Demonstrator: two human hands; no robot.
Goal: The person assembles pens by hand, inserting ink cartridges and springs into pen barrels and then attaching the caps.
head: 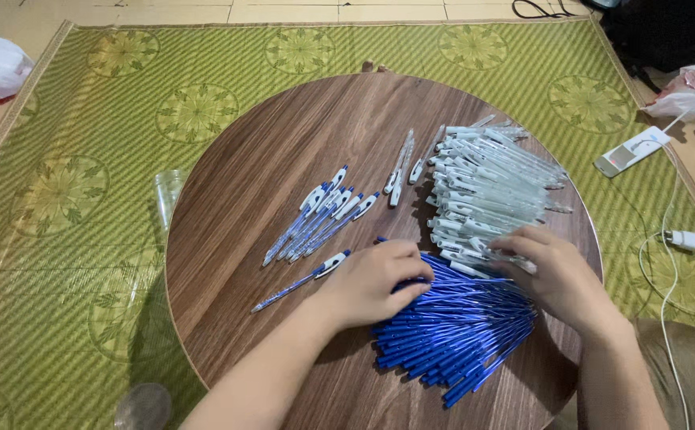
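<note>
Both hands were down on the round wooden table (244, 199), right in the thick of the pen parts. The left hand (371, 280) lay curled over the near edge of the pile of blue refills (451, 334), fingers bent onto the refills, though whether it had actually pinched one could not be told from this angle. The right hand (550, 271) sat where the blue pile met the heap of clear barrels (491, 187), fingertips closed lightly on what looked like one clear barrel. As for progress, judging by the piles, it was early going: a small row of finished pens (319, 215) lay to the left of centre, one more finished pen (303, 280) lay alone just beside the left hand, and a few loose clear barrels (401, 167) lay apart from the heap. Both big piles were hardly dented, so most of the work remained. The refills lay directly under and between the two hands, touching both. Around the table spread a green patterned mat (84, 159), with a white charger (686, 239) off to the right.
</note>
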